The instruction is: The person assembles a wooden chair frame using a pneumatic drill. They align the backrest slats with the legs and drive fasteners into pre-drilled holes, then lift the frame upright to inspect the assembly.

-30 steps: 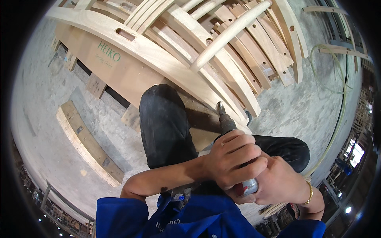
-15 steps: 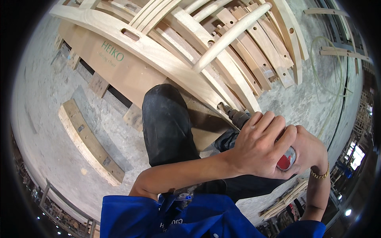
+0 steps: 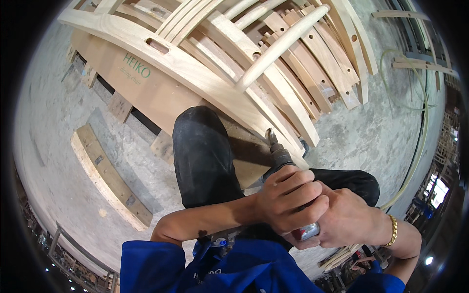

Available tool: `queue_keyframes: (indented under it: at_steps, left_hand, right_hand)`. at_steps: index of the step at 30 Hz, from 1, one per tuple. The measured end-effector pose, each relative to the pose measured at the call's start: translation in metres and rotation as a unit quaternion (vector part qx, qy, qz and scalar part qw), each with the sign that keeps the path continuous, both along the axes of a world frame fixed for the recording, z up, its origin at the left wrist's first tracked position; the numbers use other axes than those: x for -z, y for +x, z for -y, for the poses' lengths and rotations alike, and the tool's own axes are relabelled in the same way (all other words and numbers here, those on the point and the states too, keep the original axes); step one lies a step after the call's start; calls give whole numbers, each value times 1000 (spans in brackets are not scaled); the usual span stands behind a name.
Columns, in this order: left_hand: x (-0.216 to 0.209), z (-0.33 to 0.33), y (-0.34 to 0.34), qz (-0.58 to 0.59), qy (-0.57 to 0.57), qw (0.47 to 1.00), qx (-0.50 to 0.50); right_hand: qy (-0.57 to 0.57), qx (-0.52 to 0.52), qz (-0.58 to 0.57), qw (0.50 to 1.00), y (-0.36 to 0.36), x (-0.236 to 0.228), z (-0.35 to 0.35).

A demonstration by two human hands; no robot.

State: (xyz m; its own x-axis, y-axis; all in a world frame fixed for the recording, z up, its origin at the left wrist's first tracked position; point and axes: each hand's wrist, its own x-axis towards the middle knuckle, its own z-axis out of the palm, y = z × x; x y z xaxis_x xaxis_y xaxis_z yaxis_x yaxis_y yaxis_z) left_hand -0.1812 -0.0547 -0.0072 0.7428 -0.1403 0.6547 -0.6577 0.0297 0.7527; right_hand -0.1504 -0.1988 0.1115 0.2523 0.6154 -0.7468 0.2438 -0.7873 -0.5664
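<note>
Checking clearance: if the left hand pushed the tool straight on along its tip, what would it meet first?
Probably the curved wooden slat just beyond the power tool in the left hand; depth is unclear.

Just ahead of the hands [image 3: 312,210], the stack of curved wooden slats [image 3: 254,73] blocks the way forward, the tool's tip [image 3: 270,134] almost against it. The knee [image 3: 202,151] crowds their left. Bare concrete floor [image 3: 371,132] lies open to their right.

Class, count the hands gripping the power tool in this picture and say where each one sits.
2. The left hand wraps over the tool from the left side; the right hand grips its rear end from the right.
</note>
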Motion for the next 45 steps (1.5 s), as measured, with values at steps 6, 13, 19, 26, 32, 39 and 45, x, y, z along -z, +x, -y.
queue_keyframes:
  at_steps: [6,13,19,26,32,39,45]
  left_hand:
    - [3,-4,3,16,-21,1000,11]
    - [3,-5,4,24,-24,999,15]
    - [3,-5,3,33,-28,999,1]
    - [4,2,2,44,-45,998,-17]
    - [-5,7,26,-7,-133,988,-83]
    - [-18,-6,-8,32,-115,993,4]
    - [-12,-9,1,64,-73,995,33]
  right_hand:
    - [-11,14,7,1000,-5,-1,-8]
    - [1,26,18,999,-8,-1,-8]
    - [20,40,41,998,-9,-1,-10]
    - [4,37,50,998,-14,-2,-7]
    - [-4,65,12,998,36,-22,-23]
    - [15,22,61,998,-15,-39,-25]
    - [4,88,78,993,-38,-21,-19]
